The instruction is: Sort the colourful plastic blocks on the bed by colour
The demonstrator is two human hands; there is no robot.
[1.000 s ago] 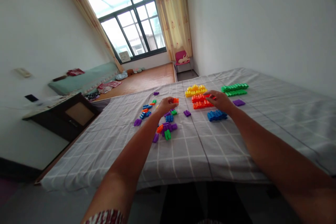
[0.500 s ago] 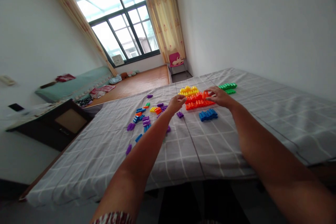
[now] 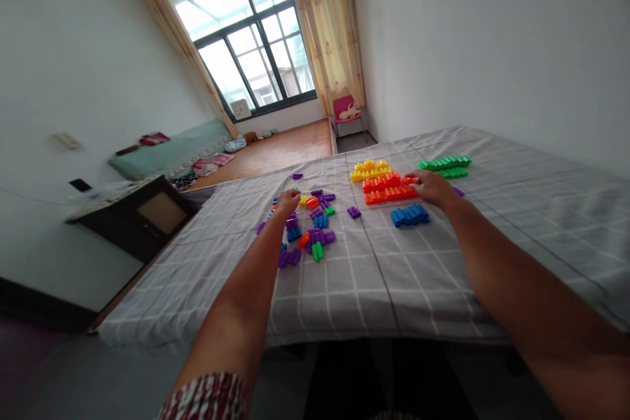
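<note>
My right hand (image 3: 433, 188) is at the right end of the orange plastic blocks (image 3: 388, 194), its thumb and fingers closed on an orange block (image 3: 407, 180). These blocks stand in rows, one set behind another. My left hand (image 3: 288, 201) is over the loose pile of mixed blocks, its fingers drawn together near a yellow block (image 3: 304, 200); whatever they hold is hidden. Purple blocks (image 3: 322, 236), green blocks (image 3: 317, 251) and blue blocks (image 3: 321, 221) lie scattered around the left forearm.
Yellow blocks (image 3: 370, 170) stand in rows behind the orange ones. Rows of green blocks (image 3: 445, 165) are at the right, and a blue row (image 3: 410, 215) lies nearer me. A single purple block (image 3: 354, 212) lies between pile and rows. Everything rests on a grey checked cloth (image 3: 394, 275).
My left hand has moved left, away from the orange rows to the loose pile. My right hand stays by the orange rows, lower at their right end. The view has shifted left.
</note>
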